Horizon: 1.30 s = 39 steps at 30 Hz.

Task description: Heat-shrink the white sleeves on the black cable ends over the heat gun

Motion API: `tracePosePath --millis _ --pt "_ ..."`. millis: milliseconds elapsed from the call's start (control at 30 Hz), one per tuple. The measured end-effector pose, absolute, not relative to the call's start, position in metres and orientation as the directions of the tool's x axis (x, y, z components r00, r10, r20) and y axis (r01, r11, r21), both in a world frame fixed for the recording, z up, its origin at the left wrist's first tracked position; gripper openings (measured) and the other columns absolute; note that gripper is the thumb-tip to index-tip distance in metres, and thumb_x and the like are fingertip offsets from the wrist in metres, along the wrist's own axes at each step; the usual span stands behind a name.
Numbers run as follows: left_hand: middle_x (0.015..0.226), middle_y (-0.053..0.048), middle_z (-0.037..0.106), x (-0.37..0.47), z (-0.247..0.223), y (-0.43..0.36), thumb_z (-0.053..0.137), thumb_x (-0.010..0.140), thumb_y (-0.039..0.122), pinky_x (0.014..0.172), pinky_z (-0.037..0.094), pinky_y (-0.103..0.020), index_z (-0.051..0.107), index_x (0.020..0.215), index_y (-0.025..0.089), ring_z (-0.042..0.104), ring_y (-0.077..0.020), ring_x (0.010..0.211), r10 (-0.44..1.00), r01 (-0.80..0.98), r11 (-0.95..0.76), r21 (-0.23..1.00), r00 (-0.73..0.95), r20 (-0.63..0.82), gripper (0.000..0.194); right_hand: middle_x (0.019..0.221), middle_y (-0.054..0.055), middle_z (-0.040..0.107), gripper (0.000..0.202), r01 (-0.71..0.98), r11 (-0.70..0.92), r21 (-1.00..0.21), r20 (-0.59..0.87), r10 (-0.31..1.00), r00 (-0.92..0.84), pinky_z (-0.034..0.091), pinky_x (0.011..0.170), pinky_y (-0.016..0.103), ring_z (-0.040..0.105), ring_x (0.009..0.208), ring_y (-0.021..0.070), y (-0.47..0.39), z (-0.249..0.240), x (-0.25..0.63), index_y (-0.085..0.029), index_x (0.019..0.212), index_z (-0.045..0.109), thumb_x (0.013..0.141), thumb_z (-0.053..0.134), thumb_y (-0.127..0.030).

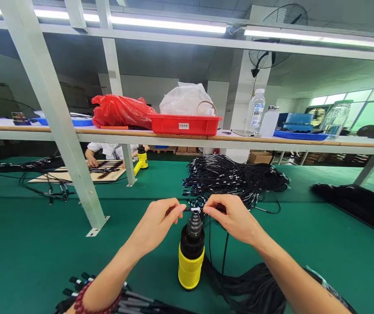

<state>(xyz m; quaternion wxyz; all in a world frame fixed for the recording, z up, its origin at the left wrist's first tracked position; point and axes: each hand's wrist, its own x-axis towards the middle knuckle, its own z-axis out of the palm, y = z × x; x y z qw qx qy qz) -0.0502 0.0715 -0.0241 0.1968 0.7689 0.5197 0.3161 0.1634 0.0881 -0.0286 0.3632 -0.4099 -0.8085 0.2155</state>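
Note:
A thin black cable with a short white sleeve (195,209) stretches level between my two hands. My left hand (157,222) pinches its left end between thumb and fingertips. On the other side, my right hand (234,216) grips the cable just right of the white part. Directly beneath the sleeve stands a yellow and black heat gun (191,267), upright with its dark ribbed nozzle pointing up. Whether the sleeve touches the nozzle I cannot tell. Bundled black cables (249,283) lie right of the heat gun, and more cables with grey sleeves (137,301) lie below my left forearm.
Behind my hands is a large heap of black cables (226,174). Another bundle (357,205) lies far right. A shelf (134,136) spans above the green table, carrying a red tray (187,125) and bottles. Across the table a co-worker's hand (92,162) rests near a wooden board.

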Motion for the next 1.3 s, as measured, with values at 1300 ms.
tracePosePath --millis 1300 --pt "0.077 0.002 0.055 -0.0469 -0.0312 0.0705 0.038 0.096 0.045 0.07 0.035 -0.028 0.051 0.076 0.022 0.05 -0.0176 0.076 0.899 0.678 -0.424 0.6 0.237 0.368 0.033 0.062 -0.004 0.055 0.024 0.489 0.565 -0.664 0.402 0.822 -0.404 0.031 0.052 0.022 0.043 0.056 0.01 0.0906 -0.0293 0.1659 -0.017 0.069 0.059 0.09 0.056 -0.028"
